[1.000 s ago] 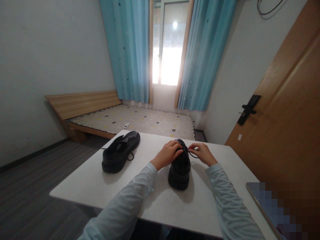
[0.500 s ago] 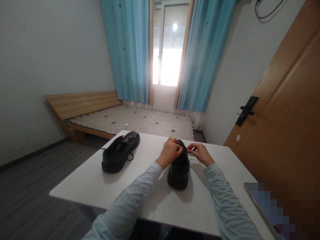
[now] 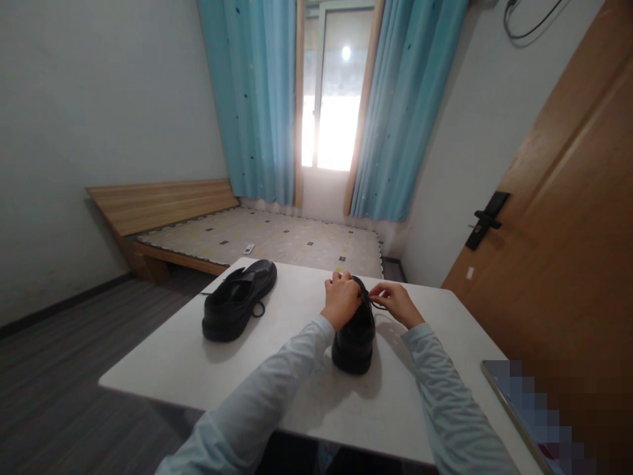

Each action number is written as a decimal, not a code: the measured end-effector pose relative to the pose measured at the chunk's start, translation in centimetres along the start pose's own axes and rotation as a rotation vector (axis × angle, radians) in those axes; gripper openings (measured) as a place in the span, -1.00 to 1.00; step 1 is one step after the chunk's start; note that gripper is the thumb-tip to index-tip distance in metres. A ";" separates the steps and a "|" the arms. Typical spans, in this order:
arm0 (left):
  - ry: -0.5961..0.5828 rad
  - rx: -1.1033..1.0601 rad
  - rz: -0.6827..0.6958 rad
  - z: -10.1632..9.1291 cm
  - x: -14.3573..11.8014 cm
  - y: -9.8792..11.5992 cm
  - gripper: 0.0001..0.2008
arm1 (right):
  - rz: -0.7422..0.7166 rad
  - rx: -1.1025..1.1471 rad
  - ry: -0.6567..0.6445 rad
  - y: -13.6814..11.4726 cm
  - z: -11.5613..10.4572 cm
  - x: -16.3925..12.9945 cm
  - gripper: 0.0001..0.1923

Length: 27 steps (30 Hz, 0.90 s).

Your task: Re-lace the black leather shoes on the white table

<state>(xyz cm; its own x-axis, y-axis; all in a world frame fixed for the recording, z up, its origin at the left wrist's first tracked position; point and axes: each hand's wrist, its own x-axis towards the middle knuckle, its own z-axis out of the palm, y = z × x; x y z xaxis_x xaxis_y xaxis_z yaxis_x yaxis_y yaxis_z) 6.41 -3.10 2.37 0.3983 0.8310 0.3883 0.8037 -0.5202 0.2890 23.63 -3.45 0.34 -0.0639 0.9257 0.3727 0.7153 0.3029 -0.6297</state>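
Note:
A black lace-up shoe (image 3: 353, 346) stands on the white table (image 3: 163, 356), its heel toward me. My left hand (image 3: 342, 300) is closed over the left side of its upper, the fingertips partly hidden behind the hand. On the other side, my right hand (image 3: 393, 302) pinches a black shoelace (image 3: 378, 306) between thumb and fingers, beside the shoe's opening. Farther left stands a second black shoe (image 3: 230, 310), apart from both hands, with a loop of lace hanging out on its right side.
Beyond the table is a bed (image 3: 281, 237) with a small white object (image 3: 248, 249) on it. A wooden door (image 3: 554, 218) with a black handle is at right. A flat, partly pixelated object (image 3: 504, 396) lies along the table's right edge.
My left hand has shifted slightly right and turned over the shoe's upper, its fingers more curled. My right hand stays nearly still with the lace.

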 end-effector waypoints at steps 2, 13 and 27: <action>0.005 -0.007 -0.015 0.2 0.0 0.1 -0.86 | 0.006 0.031 -0.004 0.1 0.1 0.0 -0.90; 0.094 -0.086 0.030 0.9 -0.3 -0.9 -0.88 | 0.046 0.158 -0.057 0.5 0.2 -0.2 -0.83; 0.305 -0.603 -0.022 -0.7 0.3 -3.8 -0.89 | 0.108 0.095 -0.037 0.1 -0.8 -0.7 -0.77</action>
<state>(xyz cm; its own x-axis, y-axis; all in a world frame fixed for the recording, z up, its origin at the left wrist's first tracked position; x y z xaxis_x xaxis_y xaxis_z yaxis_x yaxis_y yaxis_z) 3.15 -1.03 1.98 0.1702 0.7961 0.5808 0.3872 -0.5960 0.7035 24.25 -4.26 0.54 -0.0171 0.9614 0.2746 0.6508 0.2192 -0.7269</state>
